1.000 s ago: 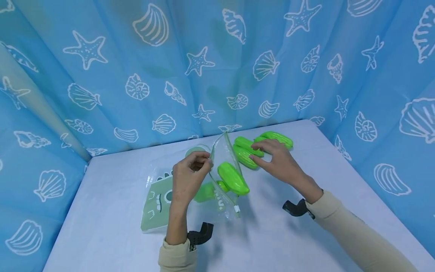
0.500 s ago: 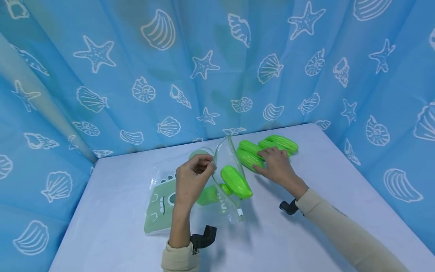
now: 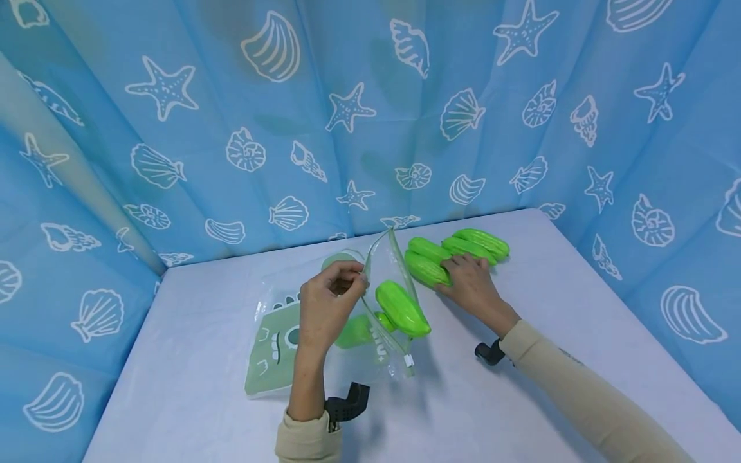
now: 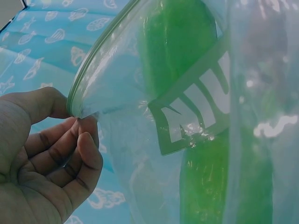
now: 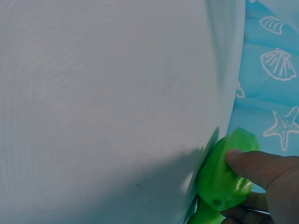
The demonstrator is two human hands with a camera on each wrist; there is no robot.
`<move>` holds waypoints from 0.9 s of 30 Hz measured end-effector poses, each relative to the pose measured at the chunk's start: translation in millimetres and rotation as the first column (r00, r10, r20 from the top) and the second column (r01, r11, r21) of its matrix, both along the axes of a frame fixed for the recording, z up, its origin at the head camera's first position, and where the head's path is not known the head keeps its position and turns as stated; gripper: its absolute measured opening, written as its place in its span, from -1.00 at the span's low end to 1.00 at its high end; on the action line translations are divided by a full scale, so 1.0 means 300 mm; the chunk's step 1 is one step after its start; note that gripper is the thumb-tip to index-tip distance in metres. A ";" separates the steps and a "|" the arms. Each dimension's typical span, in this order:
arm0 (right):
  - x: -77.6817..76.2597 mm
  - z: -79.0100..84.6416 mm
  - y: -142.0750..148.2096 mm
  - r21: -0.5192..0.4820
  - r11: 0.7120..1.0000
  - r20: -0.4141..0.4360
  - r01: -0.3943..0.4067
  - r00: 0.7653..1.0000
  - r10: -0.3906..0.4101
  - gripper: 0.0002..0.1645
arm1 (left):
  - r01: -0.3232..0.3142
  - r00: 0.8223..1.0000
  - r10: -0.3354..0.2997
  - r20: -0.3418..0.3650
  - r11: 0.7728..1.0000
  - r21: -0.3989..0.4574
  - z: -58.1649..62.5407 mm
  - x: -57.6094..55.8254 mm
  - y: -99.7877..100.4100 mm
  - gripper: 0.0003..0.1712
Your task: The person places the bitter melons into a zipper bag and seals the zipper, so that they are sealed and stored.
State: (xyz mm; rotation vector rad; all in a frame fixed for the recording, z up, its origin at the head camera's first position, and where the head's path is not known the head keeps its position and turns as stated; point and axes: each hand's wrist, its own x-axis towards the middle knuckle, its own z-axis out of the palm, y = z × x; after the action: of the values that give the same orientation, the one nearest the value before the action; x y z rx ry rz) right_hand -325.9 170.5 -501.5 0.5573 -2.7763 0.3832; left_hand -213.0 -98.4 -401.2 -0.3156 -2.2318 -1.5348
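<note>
My left hand [image 3: 330,299] pinches the zip edge of a clear zip bag [image 4: 126,98] between thumb and fingertips, and the bag's mouth gapes toward the right. The bag carries a green monster-face print [image 3: 272,354]. One bright green toy cucumber [image 3: 399,307] lies at the mouth, its tip over the near rim; other green shapes show through the plastic. My right hand [image 3: 471,286] grips the near end of another ridged toy cucumber [image 5: 224,175], thumb on one side and fingers curled on the other. Its palm hides part of the pile in the head view.
Several more toy cucumbers [image 3: 480,241] lie close together at the back right of the white-covered table [image 3: 463,399]. A white zip slider [image 3: 409,361] sits at the bag's near corner. A blue curtain [image 3: 347,161] with shell prints rises behind the table and along its sides.
My right hand has come down onto the toy cucumbers and closed its thumb and fingers on one. My left hand keeps holding the bag's edge. The whole head view has shifted slightly.
</note>
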 end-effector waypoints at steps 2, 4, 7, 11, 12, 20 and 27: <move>0.000 -0.004 0.004 -0.016 1.000 0.009 -0.003 1.000 0.003 -0.36 | -0.001 1.000 0.001 0.008 1.000 -0.001 -0.003 0.001 -0.001 -0.87; 0.004 -0.001 0.010 -0.046 0.999 0.021 -0.011 1.000 0.012 -0.36 | -0.002 1.000 0.002 0.014 1.000 0.001 -0.004 0.002 -0.001 -0.87; 0.014 0.017 0.024 -0.100 0.995 0.041 -0.028 0.999 0.032 -0.37 | -0.005 1.000 0.005 0.012 1.000 -0.004 -0.005 0.001 0.000 -0.87; 0.044 0.062 0.055 -0.160 0.986 0.052 -0.052 0.997 0.061 -0.39 | 0.002 1.000 -0.002 -0.005 1.000 -0.011 0.000 -0.005 0.000 -0.87; 0.056 0.076 0.064 -0.175 0.983 0.048 -0.059 0.996 0.068 -0.40 | 0.005 1.000 -0.005 -0.008 1.000 -0.011 0.002 -0.006 -0.001 -0.87; 0.196 0.149 0.151 -0.273 0.949 -0.056 -0.158 0.987 0.149 -0.46 | 0.009 1.000 -0.009 -0.028 1.000 -0.012 0.007 -0.013 -0.005 -0.88; 0.335 0.202 0.217 -0.296 0.930 -0.030 -0.218 0.975 0.219 -0.45 | -0.005 1.000 0.005 -0.004 1.000 -0.021 0.004 -0.011 -0.008 -0.87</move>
State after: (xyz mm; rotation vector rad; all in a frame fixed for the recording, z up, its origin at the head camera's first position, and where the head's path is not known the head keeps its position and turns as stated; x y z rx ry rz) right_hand -225.2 235.6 -440.8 0.7900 -2.5934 0.8367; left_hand -216.2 -100.9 -400.0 -0.3184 -2.2453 -1.5083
